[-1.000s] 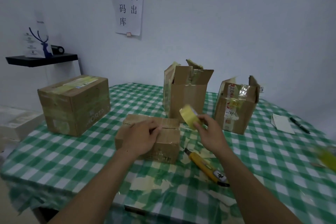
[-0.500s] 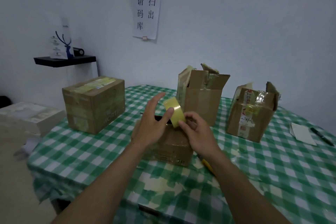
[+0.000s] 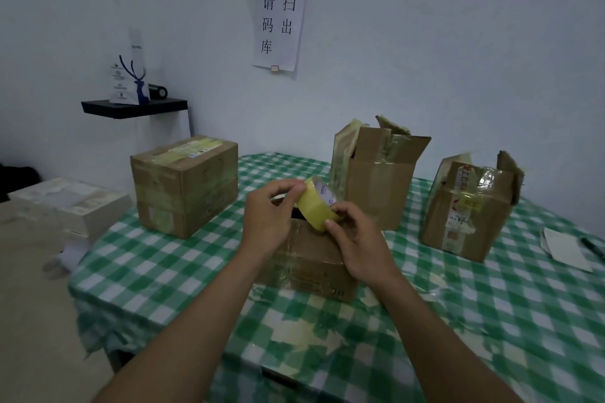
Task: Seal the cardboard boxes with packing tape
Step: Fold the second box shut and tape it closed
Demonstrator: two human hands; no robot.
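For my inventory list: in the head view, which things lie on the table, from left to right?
Sealed box, small middle box, tall open box, taped open box, paper, pen.

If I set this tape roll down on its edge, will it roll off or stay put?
On edge the tape roll would probably roll, being a round ring. It seems light: the left hand and right hand hold it by the fingertips. Laid flat on the checked tablecloth it should stay.

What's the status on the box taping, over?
Left grip and right grip both pinching the tape roll above the small box. Dark gap at its top. Tall open box and torn open box behind; nothing in the way.
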